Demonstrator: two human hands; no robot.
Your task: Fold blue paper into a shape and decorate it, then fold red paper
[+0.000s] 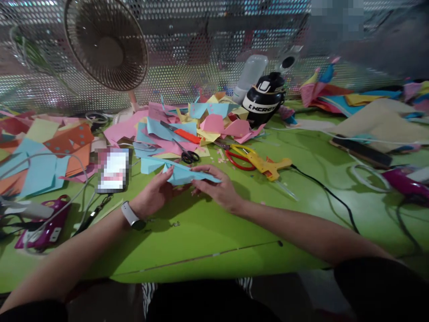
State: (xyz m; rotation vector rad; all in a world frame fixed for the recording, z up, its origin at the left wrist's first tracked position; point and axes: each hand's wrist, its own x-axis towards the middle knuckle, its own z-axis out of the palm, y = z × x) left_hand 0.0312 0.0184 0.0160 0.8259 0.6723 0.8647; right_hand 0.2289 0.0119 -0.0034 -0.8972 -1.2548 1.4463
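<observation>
Between my two hands is a folded sheet of light blue paper [182, 173], raised a little over the green table. My left hand [159, 190], with a watch on its wrist, grips the paper's near left part, thumb on top. Fingers of my right hand [216, 188] pinch its right end. Just beyond the paper lie black-handled scissors [190, 156], partly over paper scraps. A yellow glue gun [273, 167] rests to the right of my right hand, beside red-and-yellow-handled scissors or pliers [239, 157]. An orange-red cutter [187, 136] lies on the scraps.
Coloured paper scraps [214, 123] pile up at the back, with more sheets [43, 156] at left. A phone [113, 171] and a purple power strip [47, 223] lie left. A fan [107, 49] and a black bottle [263, 100] stand behind. Cables cross the green table [208, 241].
</observation>
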